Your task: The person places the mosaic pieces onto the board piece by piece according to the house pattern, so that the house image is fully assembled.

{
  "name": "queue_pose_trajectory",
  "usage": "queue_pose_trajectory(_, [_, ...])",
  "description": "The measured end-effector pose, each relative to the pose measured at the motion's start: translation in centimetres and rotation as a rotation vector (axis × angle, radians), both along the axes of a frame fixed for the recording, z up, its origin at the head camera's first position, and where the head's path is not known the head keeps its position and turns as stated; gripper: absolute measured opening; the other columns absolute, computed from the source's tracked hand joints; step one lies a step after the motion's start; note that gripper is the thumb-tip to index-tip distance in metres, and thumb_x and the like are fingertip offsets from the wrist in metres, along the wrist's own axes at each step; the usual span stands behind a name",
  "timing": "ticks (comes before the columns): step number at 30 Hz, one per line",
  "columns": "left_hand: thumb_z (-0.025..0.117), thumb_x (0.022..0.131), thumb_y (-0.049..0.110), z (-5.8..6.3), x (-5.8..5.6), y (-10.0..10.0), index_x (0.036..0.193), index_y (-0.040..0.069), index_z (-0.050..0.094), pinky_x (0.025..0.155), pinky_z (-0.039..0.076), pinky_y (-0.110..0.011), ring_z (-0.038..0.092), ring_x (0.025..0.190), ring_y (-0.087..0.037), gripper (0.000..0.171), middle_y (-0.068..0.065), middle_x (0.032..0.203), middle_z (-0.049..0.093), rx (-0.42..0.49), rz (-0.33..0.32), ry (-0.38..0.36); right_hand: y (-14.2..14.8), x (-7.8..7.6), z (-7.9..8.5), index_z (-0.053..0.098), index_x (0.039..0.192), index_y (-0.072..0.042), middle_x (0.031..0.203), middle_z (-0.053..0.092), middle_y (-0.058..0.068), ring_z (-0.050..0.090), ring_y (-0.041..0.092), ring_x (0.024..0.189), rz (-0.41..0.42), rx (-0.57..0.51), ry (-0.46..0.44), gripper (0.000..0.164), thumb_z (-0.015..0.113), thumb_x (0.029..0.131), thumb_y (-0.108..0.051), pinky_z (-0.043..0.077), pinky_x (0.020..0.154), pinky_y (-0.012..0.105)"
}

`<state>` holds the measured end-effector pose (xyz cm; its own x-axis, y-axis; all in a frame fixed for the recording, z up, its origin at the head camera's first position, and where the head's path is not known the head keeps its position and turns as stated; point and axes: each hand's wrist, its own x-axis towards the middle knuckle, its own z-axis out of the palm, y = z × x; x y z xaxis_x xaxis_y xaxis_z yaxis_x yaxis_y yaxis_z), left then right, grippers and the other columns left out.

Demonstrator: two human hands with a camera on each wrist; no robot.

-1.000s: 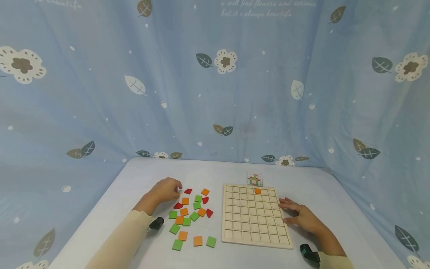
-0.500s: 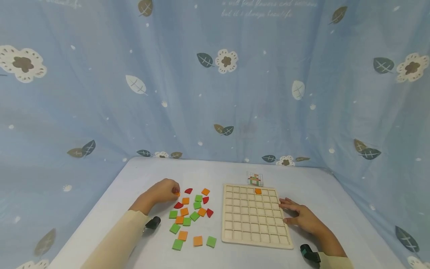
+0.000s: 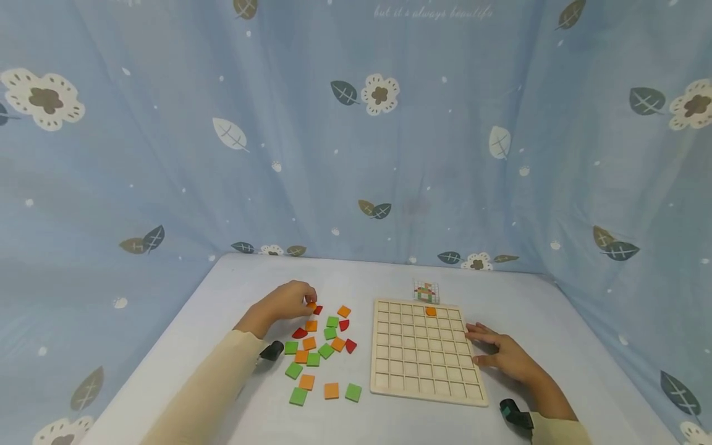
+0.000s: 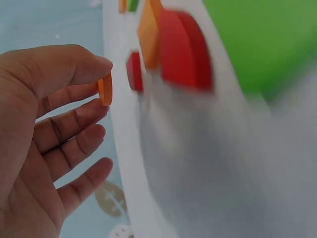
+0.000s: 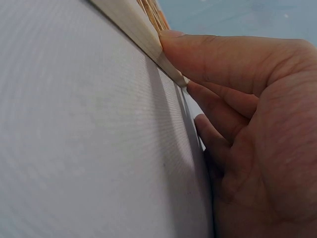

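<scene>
My left hand [image 3: 286, 300] pinches a small flat orange tile [image 4: 104, 90] between thumb and fingertips, just above the table at the far end of the loose pieces. That tile is seen nearly edge-on, so its full outline is hard to tell. Right beside it lies a red quarter-round tile [image 3: 318, 310], partly hidden by the hand. My right hand [image 3: 506, 355] rests at the right edge of a wooden grid board [image 3: 428, 400], its thumb and fingertips touching the rim. One orange piece with rounded corners [image 3: 431, 311] sits in a cell of the board's top row.
Several green tiles [image 3: 353, 392], orange tiles [image 3: 331, 390] and red quarter-round tiles [image 3: 350, 345] lie scattered left of the board. Behind the board is a small printed pattern card [image 3: 426, 292]. A blue patterned curtain [image 3: 311, 154] surrounds the white table [image 3: 345, 278].
My left hand has picked up the orange tile and moved it right, towards the red quarter-round tile. The right hand stays at the board's edge. The head view has tilted slightly down.
</scene>
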<state>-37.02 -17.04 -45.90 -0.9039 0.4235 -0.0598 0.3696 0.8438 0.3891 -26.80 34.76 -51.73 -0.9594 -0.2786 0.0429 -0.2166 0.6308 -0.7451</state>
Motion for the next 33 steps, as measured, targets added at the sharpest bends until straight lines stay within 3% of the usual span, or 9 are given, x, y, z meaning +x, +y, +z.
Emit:
queue_pose_trajectory(12, [0.072,0.085,0.02,-0.2,-0.6,4.0,0.1,0.018,0.071,0.085,0.048,-0.036,0.054,0.085,-0.014,0.016,0.009,0.092,0.061,-0.022,-0.131,0.042,-0.4,0.0,-0.1,0.064,0.127,-0.004,0.147,0.043,0.016,0.022,0.044,0.139,-0.008,0.002,0.008,0.061,0.082,0.073,-0.028,0.016,0.106,0.065])
queue_pose_trajectory(33, [0.07,0.087,0.019,0.3,-1.9,10.6,0.099,0.018,0.071,0.076,0.048,-0.027,0.055,0.079,-0.01,0.012,0.01,0.087,0.061,-0.03,-0.23,0.045,0.1,0.1,-0.2,0.064,0.127,-0.004,0.146,0.043,0.017,0.023,0.046,0.138,0.018,0.025,0.042,0.062,0.081,0.075,-0.031,0.017,0.104,0.067])
